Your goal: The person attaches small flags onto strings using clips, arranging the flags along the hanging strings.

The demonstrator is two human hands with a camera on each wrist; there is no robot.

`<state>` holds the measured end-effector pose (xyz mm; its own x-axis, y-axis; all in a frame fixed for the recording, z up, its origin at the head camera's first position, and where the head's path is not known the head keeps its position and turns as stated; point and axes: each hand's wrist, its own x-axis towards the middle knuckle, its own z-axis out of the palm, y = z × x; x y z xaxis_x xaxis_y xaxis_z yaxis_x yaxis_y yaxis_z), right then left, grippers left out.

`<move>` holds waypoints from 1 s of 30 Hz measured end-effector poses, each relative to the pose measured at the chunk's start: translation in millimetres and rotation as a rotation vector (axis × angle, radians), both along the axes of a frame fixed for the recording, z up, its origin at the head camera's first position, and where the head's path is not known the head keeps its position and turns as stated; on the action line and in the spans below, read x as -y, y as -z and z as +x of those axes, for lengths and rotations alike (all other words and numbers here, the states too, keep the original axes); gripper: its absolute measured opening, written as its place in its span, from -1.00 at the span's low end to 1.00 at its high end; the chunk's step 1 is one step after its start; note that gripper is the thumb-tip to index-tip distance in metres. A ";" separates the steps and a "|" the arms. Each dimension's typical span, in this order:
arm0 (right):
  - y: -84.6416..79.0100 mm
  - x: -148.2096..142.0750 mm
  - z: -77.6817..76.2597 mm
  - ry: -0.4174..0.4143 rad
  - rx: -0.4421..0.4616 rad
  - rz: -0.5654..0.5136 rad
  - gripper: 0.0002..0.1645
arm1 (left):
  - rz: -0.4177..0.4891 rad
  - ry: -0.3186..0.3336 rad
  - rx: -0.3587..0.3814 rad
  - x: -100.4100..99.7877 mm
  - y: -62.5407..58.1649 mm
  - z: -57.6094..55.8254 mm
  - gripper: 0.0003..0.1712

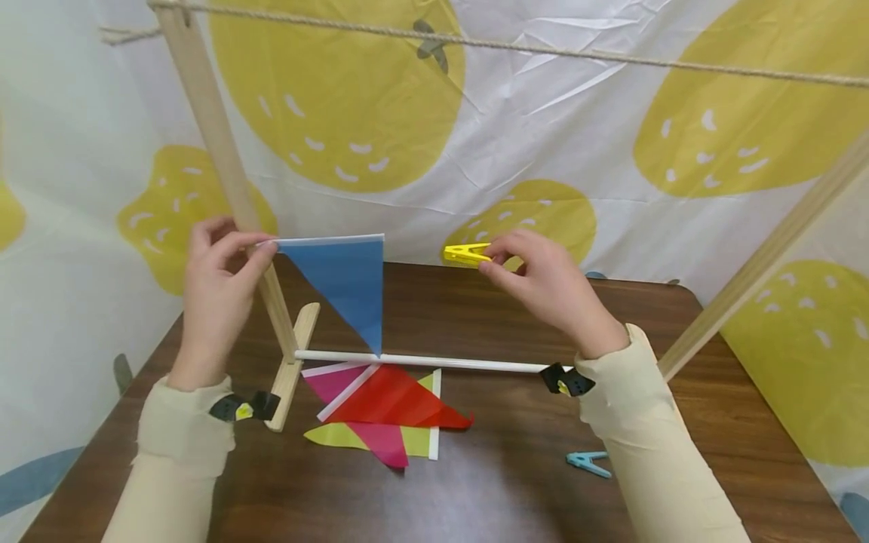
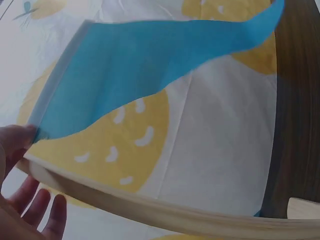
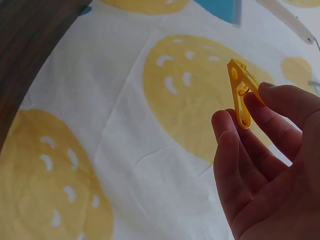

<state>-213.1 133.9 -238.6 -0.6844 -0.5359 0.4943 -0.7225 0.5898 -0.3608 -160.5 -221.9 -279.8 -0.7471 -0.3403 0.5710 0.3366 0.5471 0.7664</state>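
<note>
Between thumb and forefinger, my left hand (image 1: 220,290) pinches one top corner of a blue triangular flag (image 1: 346,283). The flag hangs point down from its white top edge, beside the left wooden post. In the left wrist view the blue flag (image 2: 125,70) spreads away from the thumb, and the other fingers are apart near the post. My right hand (image 1: 543,283) pinches a yellow clothespin (image 1: 465,253) by one end, in the air to the right of the flag. The right wrist view shows the yellow clothespin (image 3: 240,92) between thumb and fingertips.
A rope (image 1: 502,44) runs across the top from the left post (image 1: 220,143); a right post (image 1: 767,256) slants at the right. A white rod (image 1: 441,363) joins them low down. Red (image 1: 400,396), pink and yellow-green flags overlap on the table. A light blue clothespin (image 1: 589,461) lies near my right forearm.
</note>
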 end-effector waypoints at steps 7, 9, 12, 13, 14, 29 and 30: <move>-16.8 7.6 -4.1 -0.022 -0.044 0.017 -0.92 | 0.005 -0.049 -0.085 -0.6 -10.3 -2.5 -0.74; -20.7 9.3 -5.4 -0.024 -0.060 0.022 -0.92 | 0.006 -0.060 -0.103 0.6 -14.3 -3.0 -0.74; -25.9 12.1 -5.9 -0.018 -0.075 0.030 -0.89 | -0.001 -0.067 -0.106 2.0 -19.6 -3.2 -0.73; -27.5 13.0 -5.6 -0.015 -0.080 0.033 -0.88 | -0.004 -0.062 -0.102 2.2 -21.0 -3.1 -0.74; -28.9 14.1 -5.3 -0.013 -0.083 0.035 -0.87 | -0.008 -0.061 -0.097 2.3 -22.2 -2.9 -0.74; -60.0 33.1 -5.1 -0.073 -0.198 0.078 -0.85 | -0.064 -0.053 -0.174 -2.2 -56.7 0.1 -0.75; -62.1 33.9 -5.0 -0.076 -0.208 0.084 -0.85 | -0.063 -0.051 -0.183 -4.5 -61.1 2.5 -0.76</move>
<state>-218.0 100.0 -176.6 -0.5284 -0.6271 0.5722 -0.8197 0.5523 -0.1517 -158.0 -217.4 -218.7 -0.6119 -0.3339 0.7170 0.4378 0.6120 0.6586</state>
